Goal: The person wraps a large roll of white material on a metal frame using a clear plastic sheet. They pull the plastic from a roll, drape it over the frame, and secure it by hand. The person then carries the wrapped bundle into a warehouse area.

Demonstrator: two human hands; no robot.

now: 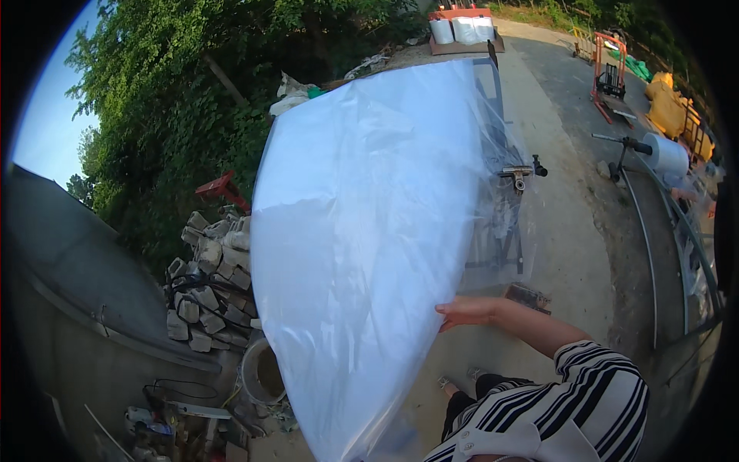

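Observation:
A large glossy white plastic sheet, partly see-through, fills the middle of the head view. It narrows to a point toward the lower edge and shows creases along its length. My right hand grips its right edge near the lower end, with the thumb side showing and some fingertips hidden at the film. That arm comes in from the lower right in a striped sleeve. My left hand does not show. Under the clear film on the right stands a dark metal frame with a metal clamp fitting.
Stacked grey blocks and a round bucket stand left of the sheet. Tools and scraps lie lower left. At right are a white roll on a bar, a red hand lift and yellow sacks. White rolls stand far back.

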